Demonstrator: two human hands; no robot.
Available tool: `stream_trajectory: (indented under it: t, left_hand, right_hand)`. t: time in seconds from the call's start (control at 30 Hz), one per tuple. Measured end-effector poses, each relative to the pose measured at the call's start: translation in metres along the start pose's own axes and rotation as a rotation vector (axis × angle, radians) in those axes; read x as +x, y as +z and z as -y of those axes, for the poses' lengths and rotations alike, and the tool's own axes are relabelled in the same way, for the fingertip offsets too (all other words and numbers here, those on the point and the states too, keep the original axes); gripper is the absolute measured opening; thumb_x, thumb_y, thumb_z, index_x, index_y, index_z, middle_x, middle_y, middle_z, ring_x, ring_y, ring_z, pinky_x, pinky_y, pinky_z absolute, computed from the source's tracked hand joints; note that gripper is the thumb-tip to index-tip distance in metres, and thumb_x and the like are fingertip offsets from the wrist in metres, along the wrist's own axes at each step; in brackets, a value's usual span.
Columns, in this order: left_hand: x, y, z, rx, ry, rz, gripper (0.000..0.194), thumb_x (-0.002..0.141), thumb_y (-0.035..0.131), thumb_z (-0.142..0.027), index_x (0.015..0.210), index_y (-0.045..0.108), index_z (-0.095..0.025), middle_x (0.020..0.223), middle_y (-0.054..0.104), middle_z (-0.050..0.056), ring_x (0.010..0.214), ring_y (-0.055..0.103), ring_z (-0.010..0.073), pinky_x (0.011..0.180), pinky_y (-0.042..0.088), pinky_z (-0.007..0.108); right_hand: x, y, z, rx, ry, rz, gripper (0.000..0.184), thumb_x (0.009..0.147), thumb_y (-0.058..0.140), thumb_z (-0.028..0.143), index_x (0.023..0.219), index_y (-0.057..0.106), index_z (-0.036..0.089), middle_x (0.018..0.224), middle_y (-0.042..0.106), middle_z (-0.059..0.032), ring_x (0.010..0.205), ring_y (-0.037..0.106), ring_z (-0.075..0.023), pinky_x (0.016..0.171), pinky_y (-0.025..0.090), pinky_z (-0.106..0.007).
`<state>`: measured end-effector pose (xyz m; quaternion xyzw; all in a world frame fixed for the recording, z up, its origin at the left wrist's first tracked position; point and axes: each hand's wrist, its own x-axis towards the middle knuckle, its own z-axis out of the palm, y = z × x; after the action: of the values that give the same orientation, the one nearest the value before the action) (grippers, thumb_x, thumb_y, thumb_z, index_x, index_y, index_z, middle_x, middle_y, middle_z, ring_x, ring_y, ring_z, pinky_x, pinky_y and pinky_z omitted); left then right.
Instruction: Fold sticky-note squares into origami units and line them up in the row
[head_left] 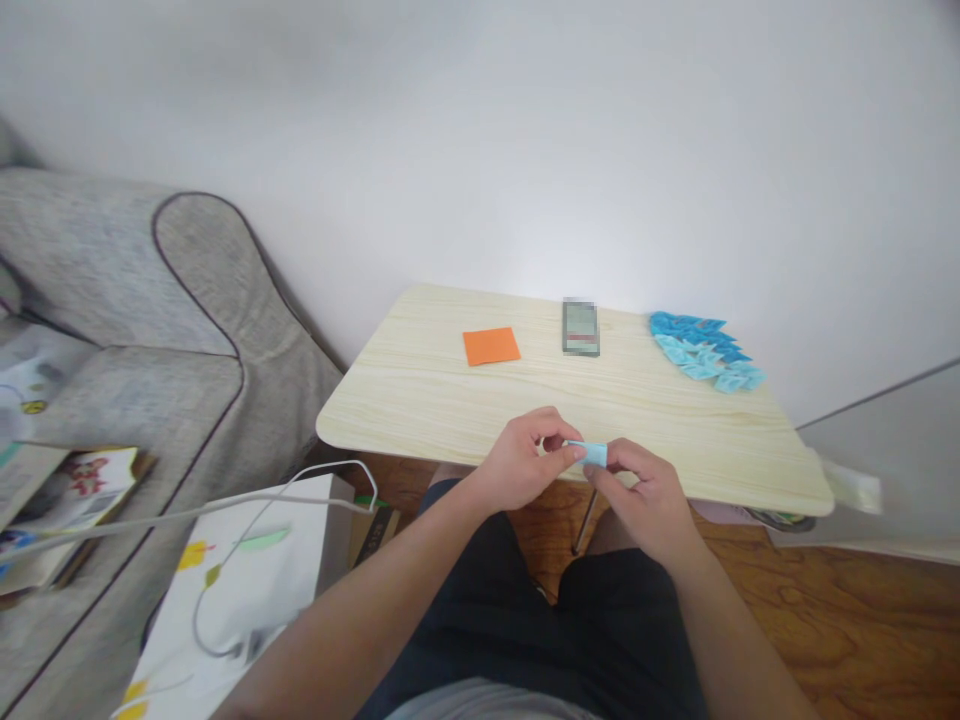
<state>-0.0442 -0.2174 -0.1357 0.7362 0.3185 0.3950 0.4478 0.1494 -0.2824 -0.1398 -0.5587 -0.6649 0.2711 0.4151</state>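
Between my two hands is a small folded piece of light blue paper (595,454), held just above the table's front edge. The thumb and fingers of my left hand (529,455) pinch its left end. At its right end, the thumb and index finger of my right hand (645,490) close on it. Part of the paper is hidden behind the fingertips. Farther back on the table lies a stack of orange square paper (491,346). Folded paper pieces in darker and lighter blue (701,350) lie in overlapping rows at the table's right.
The pale wood-grain table (420,400) stands against a white wall. A phone with a blurred screen (581,328) lies near its back edge. To the left are a grey sofa (202,270) with books (82,490) on it and a white box (255,540) with cables across it.
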Motion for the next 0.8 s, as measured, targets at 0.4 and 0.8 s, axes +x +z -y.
stream_trajectory:
  t: [0.4, 0.8]
  left_hand:
    - [0.001, 0.003, 0.012, 0.082, 0.024, -0.103, 0.020, 0.087, 0.073, -0.029, 0.106, 0.077, -0.023, 0.097, 0.074, 0.004, 0.092, 0.062, 0.0185, 0.090, 0.049, 0.034]
    - [0.005, 0.001, 0.023, 0.136, 0.001, -0.127, 0.015, 0.089, 0.069, -0.028, 0.101, 0.076, -0.024, 0.101, 0.074, 0.004, 0.101, 0.065, 0.0197, 0.095, 0.049, 0.036]
  right_hand:
    - [0.013, 0.013, -0.024, -0.150, -0.267, -0.315, 0.020, 0.090, 0.062, 0.012, 0.098, 0.075, 0.026, 0.094, 0.071, -0.0033, 0.087, 0.066, -0.0188, 0.082, 0.054, -0.036]
    - [0.013, 0.013, -0.024, 0.007, -0.062, -0.256, 0.020, 0.089, 0.065, 0.022, 0.105, 0.075, 0.025, 0.099, 0.072, -0.0041, 0.090, 0.067, -0.0202, 0.086, 0.054, -0.037]
